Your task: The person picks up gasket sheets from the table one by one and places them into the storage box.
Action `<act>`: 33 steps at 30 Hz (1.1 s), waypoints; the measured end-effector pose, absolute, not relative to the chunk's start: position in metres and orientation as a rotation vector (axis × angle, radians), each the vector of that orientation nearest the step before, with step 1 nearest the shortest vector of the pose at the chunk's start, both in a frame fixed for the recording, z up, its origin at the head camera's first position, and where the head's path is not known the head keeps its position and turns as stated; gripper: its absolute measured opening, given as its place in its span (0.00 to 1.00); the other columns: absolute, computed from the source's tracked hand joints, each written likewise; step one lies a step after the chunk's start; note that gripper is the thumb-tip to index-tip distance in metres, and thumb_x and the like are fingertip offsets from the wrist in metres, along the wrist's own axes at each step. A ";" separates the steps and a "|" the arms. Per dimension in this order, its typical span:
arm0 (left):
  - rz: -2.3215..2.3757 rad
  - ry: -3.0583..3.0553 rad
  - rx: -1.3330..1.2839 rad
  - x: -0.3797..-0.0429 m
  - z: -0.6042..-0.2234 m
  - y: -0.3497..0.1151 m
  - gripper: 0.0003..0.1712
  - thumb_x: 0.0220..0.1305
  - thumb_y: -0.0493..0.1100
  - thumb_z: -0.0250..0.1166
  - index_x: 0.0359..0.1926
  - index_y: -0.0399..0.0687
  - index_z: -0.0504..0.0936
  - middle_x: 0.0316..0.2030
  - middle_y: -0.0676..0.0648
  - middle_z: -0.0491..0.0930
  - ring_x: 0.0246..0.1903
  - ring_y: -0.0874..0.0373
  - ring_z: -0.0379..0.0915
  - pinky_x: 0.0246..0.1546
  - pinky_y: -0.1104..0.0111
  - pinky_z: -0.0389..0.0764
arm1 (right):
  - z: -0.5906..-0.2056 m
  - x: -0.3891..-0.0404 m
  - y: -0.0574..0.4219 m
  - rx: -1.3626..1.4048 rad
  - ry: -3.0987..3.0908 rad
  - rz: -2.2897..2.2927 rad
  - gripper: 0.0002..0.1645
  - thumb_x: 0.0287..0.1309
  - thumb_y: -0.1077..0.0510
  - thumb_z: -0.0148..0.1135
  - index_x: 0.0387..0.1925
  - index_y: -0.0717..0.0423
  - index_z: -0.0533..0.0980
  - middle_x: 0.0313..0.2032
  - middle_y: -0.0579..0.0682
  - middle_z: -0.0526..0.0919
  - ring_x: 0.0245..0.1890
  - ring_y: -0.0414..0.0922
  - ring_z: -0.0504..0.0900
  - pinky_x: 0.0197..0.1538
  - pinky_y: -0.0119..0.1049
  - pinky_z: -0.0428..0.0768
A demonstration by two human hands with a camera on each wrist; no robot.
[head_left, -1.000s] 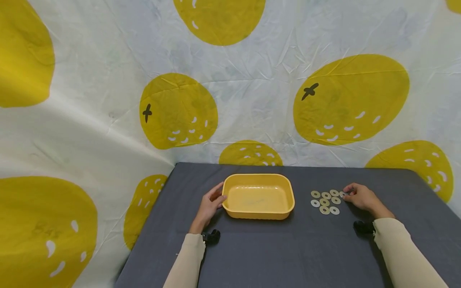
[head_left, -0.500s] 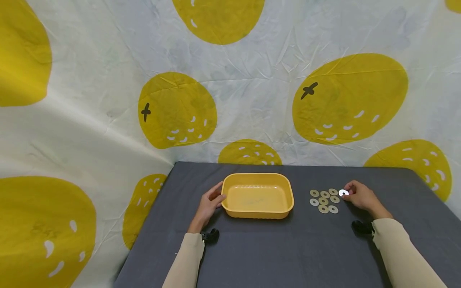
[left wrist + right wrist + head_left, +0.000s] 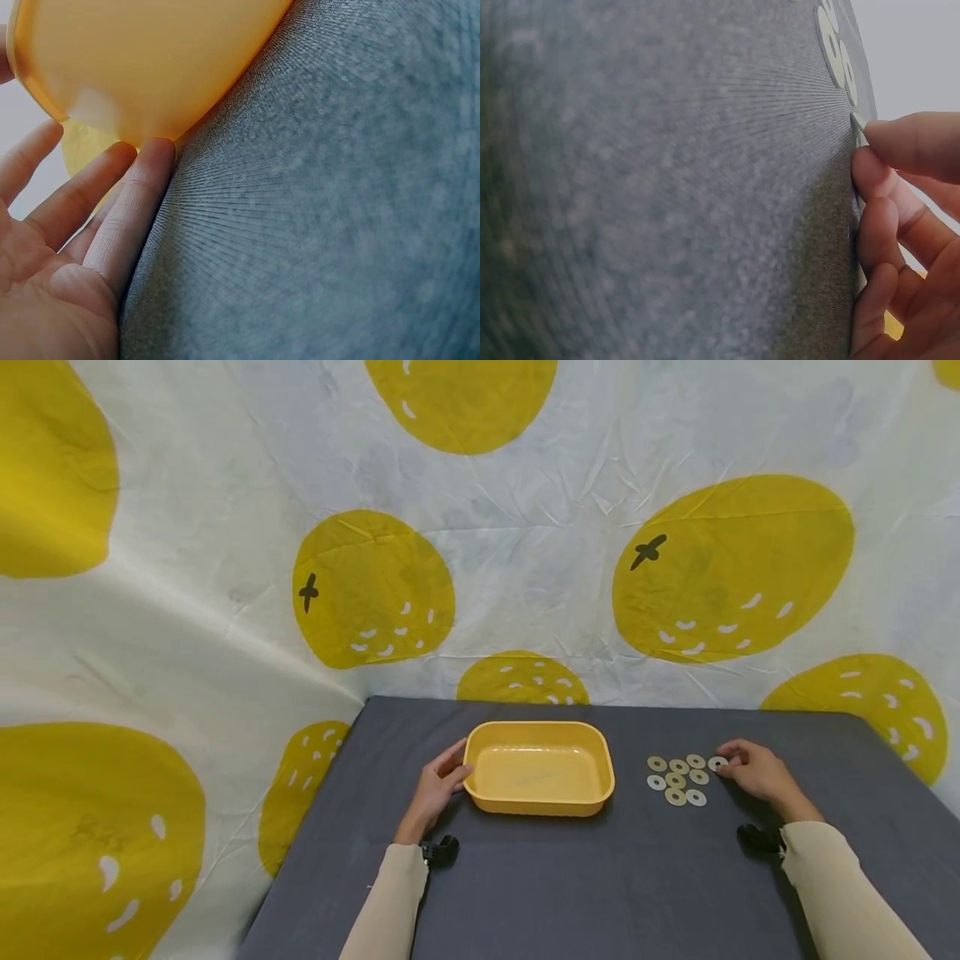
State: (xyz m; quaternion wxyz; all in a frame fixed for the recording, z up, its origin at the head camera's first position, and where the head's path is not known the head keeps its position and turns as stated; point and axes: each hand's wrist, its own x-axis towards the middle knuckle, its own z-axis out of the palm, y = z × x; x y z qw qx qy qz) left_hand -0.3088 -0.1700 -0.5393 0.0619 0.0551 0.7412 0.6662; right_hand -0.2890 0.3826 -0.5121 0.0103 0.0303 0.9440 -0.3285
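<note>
My left hand [image 3: 432,789] is at the left end of a yellow rectangular basin [image 3: 538,806], its thumb at the rim. In the left wrist view, extended fingertips [image 3: 156,150] meet the basin's outer wall [image 3: 161,60] low down by the cloth. Over on the right, my right hand [image 3: 757,772] pinches a flat silver washer [image 3: 712,761] between thumb and index finger, at the right end of a cluster. The right wrist view shows this washer [image 3: 858,120] edge-on and slightly tilted, the other fingers curled down by the cloth. Several silver and brass-coloured washers [image 3: 670,783] lie flat beside it.
A dark grey cloth [image 3: 570,893] covers the table. Behind it and at the left hangs a white curtain [image 3: 525,585] printed with large yellow fruit. The washers lie to the right of the basin, with a strip of cloth between.
The pinched washer flashed bright half a second ago and looks duller now, its tilt slightly different. The right hand shifted barely; the left hand and basin stay put.
</note>
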 end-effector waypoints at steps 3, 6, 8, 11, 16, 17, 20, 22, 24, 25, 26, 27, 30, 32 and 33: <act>1.999 2.231 0.158 -0.310 -0.539 -0.170 0.34 0.72 0.41 0.65 0.76 0.56 0.67 0.64 0.36 0.77 0.58 0.47 0.80 0.51 0.64 0.87 | -0.511 -0.288 0.383 0.095 2.934 -1.007 0.25 0.68 0.57 0.61 0.60 0.69 0.74 0.40 0.64 0.83 0.36 0.50 0.79 0.37 0.37 0.72; 1.984 2.236 0.154 -0.310 -0.539 -0.170 0.35 0.72 0.41 0.65 0.77 0.55 0.67 0.64 0.36 0.77 0.57 0.49 0.81 0.50 0.64 0.87 | -0.513 -0.285 0.384 0.081 2.925 -0.997 0.24 0.69 0.58 0.58 0.60 0.69 0.75 0.48 0.72 0.81 0.41 0.56 0.79 0.39 0.39 0.73; 1.989 2.240 0.148 -0.309 -0.540 -0.169 0.35 0.72 0.42 0.65 0.76 0.57 0.67 0.65 0.36 0.77 0.57 0.50 0.81 0.50 0.64 0.87 | -0.514 -0.283 0.385 0.077 2.931 -1.000 0.23 0.68 0.59 0.57 0.59 0.68 0.76 0.51 0.74 0.80 0.41 0.56 0.78 0.38 0.38 0.73; 2.007 2.260 0.150 -0.309 -0.542 -0.168 0.34 0.72 0.44 0.66 0.76 0.60 0.68 0.65 0.37 0.77 0.57 0.50 0.80 0.51 0.64 0.87 | -0.515 -0.282 0.386 0.070 2.939 -1.035 0.22 0.67 0.60 0.56 0.58 0.68 0.77 0.48 0.71 0.83 0.37 0.51 0.77 0.37 0.36 0.71; 2.026 2.285 0.150 -0.308 -0.542 -0.168 0.32 0.71 0.46 0.67 0.73 0.65 0.71 0.63 0.40 0.79 0.57 0.51 0.81 0.51 0.64 0.86 | -0.515 -0.280 0.386 0.108 2.923 -1.134 0.22 0.67 0.61 0.56 0.59 0.69 0.76 0.39 0.60 0.86 0.33 0.45 0.78 0.34 0.33 0.73; 2.025 2.291 0.161 -0.307 -0.543 -0.168 0.32 0.71 0.46 0.67 0.74 0.64 0.71 0.63 0.39 0.79 0.56 0.51 0.81 0.51 0.64 0.87 | -0.515 -0.279 0.385 0.120 2.911 -1.157 0.23 0.68 0.61 0.56 0.60 0.70 0.75 0.38 0.58 0.86 0.33 0.45 0.79 0.34 0.33 0.74; 2.026 2.288 0.167 -0.308 -0.543 -0.167 0.32 0.71 0.46 0.66 0.73 0.64 0.71 0.63 0.39 0.79 0.56 0.52 0.81 0.51 0.65 0.87 | -0.513 -0.277 0.384 0.138 2.884 -1.198 0.26 0.70 0.60 0.57 0.65 0.71 0.71 0.36 0.56 0.85 0.34 0.44 0.80 0.36 0.33 0.75; 2.033 2.282 0.176 -0.308 -0.543 -0.167 0.32 0.71 0.45 0.66 0.74 0.63 0.71 0.62 0.39 0.79 0.55 0.51 0.81 0.50 0.65 0.87 | -0.510 -0.276 0.383 0.139 2.869 -1.215 0.28 0.72 0.58 0.57 0.67 0.71 0.69 0.35 0.55 0.83 0.34 0.42 0.81 0.36 0.32 0.75; 2.040 2.274 0.174 -0.308 -0.543 -0.167 0.32 0.71 0.45 0.67 0.73 0.63 0.72 0.62 0.39 0.80 0.55 0.51 0.81 0.50 0.66 0.87 | -0.508 -0.275 0.381 0.138 2.856 -1.237 0.29 0.73 0.57 0.55 0.68 0.71 0.68 0.36 0.55 0.83 0.34 0.40 0.82 0.35 0.31 0.76; 2.045 2.271 0.179 -0.308 -0.543 -0.166 0.32 0.71 0.45 0.67 0.73 0.63 0.72 0.62 0.39 0.80 0.55 0.51 0.81 0.50 0.66 0.87 | -0.507 -0.275 0.380 0.138 2.850 -1.253 0.29 0.74 0.57 0.54 0.68 0.71 0.68 0.36 0.54 0.83 0.34 0.39 0.82 0.35 0.31 0.77; 2.047 2.270 0.182 -0.307 -0.543 -0.166 0.32 0.71 0.45 0.67 0.73 0.62 0.72 0.62 0.38 0.80 0.55 0.51 0.81 0.50 0.66 0.87 | -0.506 -0.275 0.379 0.139 2.841 -1.273 0.29 0.74 0.57 0.54 0.68 0.71 0.68 0.36 0.54 0.83 0.33 0.38 0.82 0.35 0.31 0.78; 2.048 2.272 0.183 -0.307 -0.543 -0.166 0.32 0.71 0.45 0.67 0.73 0.62 0.71 0.62 0.38 0.80 0.55 0.50 0.81 0.50 0.65 0.87 | -0.506 -0.275 0.379 0.140 2.829 -1.299 0.29 0.75 0.57 0.54 0.68 0.72 0.68 0.37 0.54 0.84 0.33 0.37 0.83 0.35 0.30 0.80; 2.053 2.273 0.184 -0.307 -0.545 -0.167 0.33 0.70 0.45 0.67 0.74 0.61 0.71 0.61 0.38 0.80 0.55 0.50 0.81 0.51 0.65 0.87 | -0.505 -0.276 0.376 0.126 2.782 -1.394 0.29 0.75 0.58 0.55 0.67 0.74 0.67 0.37 0.51 0.85 0.33 0.36 0.85 0.37 0.30 0.84; 2.053 2.275 0.184 -0.308 -0.546 -0.167 0.33 0.70 0.46 0.68 0.74 0.61 0.71 0.62 0.38 0.79 0.55 0.50 0.81 0.51 0.64 0.87 | -0.504 -0.276 0.375 0.121 2.752 -1.447 0.30 0.74 0.57 0.58 0.67 0.74 0.67 0.36 0.49 0.86 0.33 0.35 0.86 0.37 0.29 0.85; 2.056 2.274 0.185 -0.308 -0.546 -0.167 0.33 0.70 0.46 0.68 0.74 0.61 0.71 0.62 0.37 0.79 0.55 0.50 0.81 0.51 0.64 0.87 | -0.504 -0.277 0.374 0.117 2.742 -1.466 0.31 0.73 0.56 0.59 0.66 0.74 0.67 0.36 0.48 0.87 0.33 0.35 0.86 0.38 0.29 0.85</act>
